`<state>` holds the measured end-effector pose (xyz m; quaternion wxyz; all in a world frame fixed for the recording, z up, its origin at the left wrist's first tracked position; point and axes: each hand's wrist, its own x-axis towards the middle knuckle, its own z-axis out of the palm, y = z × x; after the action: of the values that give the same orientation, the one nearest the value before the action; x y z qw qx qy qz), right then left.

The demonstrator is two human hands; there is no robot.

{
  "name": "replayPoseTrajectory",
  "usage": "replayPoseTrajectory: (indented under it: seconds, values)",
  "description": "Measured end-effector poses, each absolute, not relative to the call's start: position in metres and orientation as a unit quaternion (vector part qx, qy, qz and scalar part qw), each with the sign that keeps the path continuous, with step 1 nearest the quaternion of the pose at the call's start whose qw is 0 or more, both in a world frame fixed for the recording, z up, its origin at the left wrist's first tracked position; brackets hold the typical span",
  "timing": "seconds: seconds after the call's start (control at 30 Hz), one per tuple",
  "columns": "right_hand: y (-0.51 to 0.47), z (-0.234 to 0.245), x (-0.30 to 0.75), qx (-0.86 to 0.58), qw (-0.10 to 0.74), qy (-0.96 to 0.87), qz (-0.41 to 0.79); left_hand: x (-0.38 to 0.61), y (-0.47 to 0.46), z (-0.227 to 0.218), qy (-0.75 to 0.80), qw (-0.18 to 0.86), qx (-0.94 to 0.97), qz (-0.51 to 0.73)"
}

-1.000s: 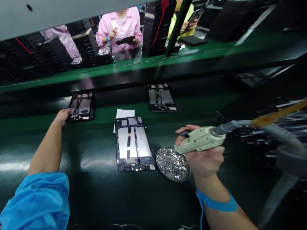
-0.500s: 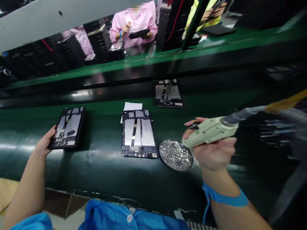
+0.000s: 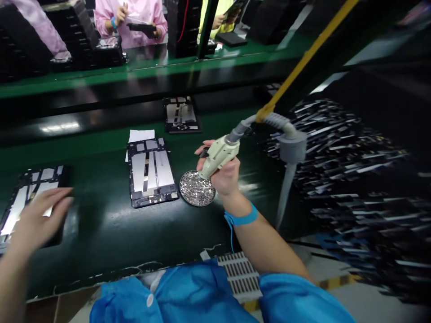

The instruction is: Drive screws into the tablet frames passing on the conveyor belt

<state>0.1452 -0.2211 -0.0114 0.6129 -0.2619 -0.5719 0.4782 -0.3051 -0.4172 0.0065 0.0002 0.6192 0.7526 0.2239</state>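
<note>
My right hand (image 3: 226,177) is wrapped around a pale green electric screwdriver (image 3: 220,154), its cable running up from the rear. The tool's front end is over a round dish (image 3: 197,188) full of small shiny screws. My left hand (image 3: 42,217), slightly blurred, has its fingers stretched out over an opened tablet (image 3: 23,202) at the far left and covers part of it; whether it touches the tablet I cannot tell. Between the hands lies a second opened tablet (image 3: 155,163), with a white paper (image 3: 142,134) under its far end. A third opened tablet (image 3: 182,114) rests farther back.
Stacks of dark parts (image 3: 357,152) stand at the right, blurred. A yellow strap (image 3: 306,58) holds up the screwdriver cable near a grey pipe fitting (image 3: 292,146). Across the green bench (image 3: 111,233), a person in pink (image 3: 133,20) holds a dark device; another in yellow is beside them.
The view has swung to the right. My left hand has let go of the left tablet's edge and now hovers or rests over it. The screwdriver stays in my right hand by the dish.
</note>
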Motion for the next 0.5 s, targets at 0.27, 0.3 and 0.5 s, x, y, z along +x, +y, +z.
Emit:
replayPoseTrajectory:
  seconds: [0.27,0.3,0.5]
  values:
    - [-0.248,-0.038,0.185,-0.514,0.347,-0.746,0.245,-0.128,-0.355,-0.052,0.473,0.039,0.83,0.293]
    - [-0.257,-0.044,0.189,-0.535,0.286,-0.759,0.238,-0.127,-0.353,-0.057,0.471,0.037,0.829,0.299]
    - [-0.286,-0.069,0.18,-0.537,0.155,-0.807,0.189,-0.13,-0.352,-0.07,0.468,0.017,0.821,0.328]
